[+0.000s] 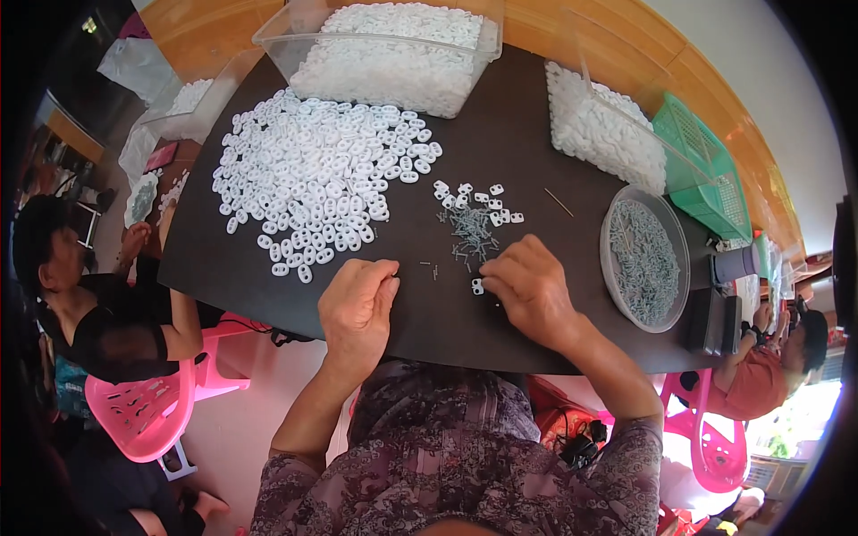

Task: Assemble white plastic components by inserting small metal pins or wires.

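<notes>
My left hand (357, 311) is closed above the near part of the dark table, thumb pressed to the curled forefinger. Whatever it may hold is hidden. To its right, my right hand (534, 293) has its fingertips drawn together at the near edge of a small heap of grey screws (471, 230). What those fingers pinch is too small to make out. A small white two-holed piece (477, 286) shows beside the right thumb. Several similar white pieces (496, 204) lie around the heap. Between my hands are a few loose screws (435, 271).
A wide pile of white oval two-holed pieces (313, 170) covers the table's left side. Behind it stands a clear bin (483, 54) of white pieces. On the right are a round tub (610, 277) of screws, another clear bin (617, 134) and a green basket (715, 196). People sit on both sides.
</notes>
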Motion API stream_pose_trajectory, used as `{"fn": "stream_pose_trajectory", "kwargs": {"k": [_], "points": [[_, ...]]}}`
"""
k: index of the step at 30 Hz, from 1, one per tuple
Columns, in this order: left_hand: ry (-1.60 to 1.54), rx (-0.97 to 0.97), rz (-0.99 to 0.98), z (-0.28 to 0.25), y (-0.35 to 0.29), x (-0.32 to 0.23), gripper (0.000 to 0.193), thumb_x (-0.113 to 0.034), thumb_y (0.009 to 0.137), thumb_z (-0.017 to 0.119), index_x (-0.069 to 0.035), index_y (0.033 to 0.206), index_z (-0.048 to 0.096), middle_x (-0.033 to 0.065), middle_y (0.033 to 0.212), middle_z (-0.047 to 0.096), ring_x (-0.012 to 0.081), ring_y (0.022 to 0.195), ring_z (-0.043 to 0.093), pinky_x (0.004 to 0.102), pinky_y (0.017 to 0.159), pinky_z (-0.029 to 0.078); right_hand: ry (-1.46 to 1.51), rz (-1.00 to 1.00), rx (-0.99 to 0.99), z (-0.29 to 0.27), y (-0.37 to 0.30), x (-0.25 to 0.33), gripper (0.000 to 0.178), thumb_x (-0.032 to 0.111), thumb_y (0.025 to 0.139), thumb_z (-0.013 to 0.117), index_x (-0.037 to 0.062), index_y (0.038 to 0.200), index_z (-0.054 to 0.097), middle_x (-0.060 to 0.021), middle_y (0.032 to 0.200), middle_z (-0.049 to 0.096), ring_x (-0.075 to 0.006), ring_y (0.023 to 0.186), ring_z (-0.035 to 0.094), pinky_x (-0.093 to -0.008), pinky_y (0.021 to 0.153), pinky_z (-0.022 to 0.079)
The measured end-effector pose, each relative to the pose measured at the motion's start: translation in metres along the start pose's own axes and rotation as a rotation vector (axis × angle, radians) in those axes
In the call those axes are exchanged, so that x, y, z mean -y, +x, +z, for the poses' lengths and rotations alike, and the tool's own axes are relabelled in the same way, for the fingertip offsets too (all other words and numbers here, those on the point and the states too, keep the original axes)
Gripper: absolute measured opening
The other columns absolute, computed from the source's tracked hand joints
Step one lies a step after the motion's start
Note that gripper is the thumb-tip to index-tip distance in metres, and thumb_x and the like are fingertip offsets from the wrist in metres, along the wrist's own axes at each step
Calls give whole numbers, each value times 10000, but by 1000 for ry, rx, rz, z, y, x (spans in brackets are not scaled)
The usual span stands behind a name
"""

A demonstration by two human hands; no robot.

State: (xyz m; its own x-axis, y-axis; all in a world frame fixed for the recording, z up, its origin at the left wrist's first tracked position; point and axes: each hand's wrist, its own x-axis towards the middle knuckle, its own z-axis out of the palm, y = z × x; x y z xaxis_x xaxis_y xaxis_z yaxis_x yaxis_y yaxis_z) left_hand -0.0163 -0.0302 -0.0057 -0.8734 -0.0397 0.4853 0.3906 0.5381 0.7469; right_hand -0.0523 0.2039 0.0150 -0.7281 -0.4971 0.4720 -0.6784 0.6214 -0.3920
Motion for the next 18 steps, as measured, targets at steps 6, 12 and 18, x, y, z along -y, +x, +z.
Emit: {"fn": "stream_pose_trajectory", "kwargs": {"k": [6, 12, 18], "points": [[-113, -20, -83, -2, -6, -6, 148, 55, 794, 656, 1, 931, 650, 97, 779, 603, 206, 651, 583, 294, 577, 453, -65, 10, 76, 8, -9, 12, 239, 5, 662, 716, 41, 884, 636, -75, 724, 538, -269, 696, 518, -367, 611, 448], [-168, 27, -54, 3, -20, -21, 108, 22, 789, 672, 7, 894, 656, 121, 805, 633, 262, 701, 628, 328, 618, 488, 29, 52, 127, 3, -1, 16, 244, -2, 649, 722, 42, 865, 618, -85, 719, 527, -264, 662, 507, -362, 593, 441], [-287, 47, -115, 12, -30, -32, 163, 14, 783, 688, 4, 940, 650, 114, 796, 620, 246, 679, 622, 311, 597, 481, 500, 585, 160, 4, -6, 50, 124, 58, 782, 703, 10, 866, 625, -49, 750, 610, -142, 679, 590, -286, 607, 475]]}}
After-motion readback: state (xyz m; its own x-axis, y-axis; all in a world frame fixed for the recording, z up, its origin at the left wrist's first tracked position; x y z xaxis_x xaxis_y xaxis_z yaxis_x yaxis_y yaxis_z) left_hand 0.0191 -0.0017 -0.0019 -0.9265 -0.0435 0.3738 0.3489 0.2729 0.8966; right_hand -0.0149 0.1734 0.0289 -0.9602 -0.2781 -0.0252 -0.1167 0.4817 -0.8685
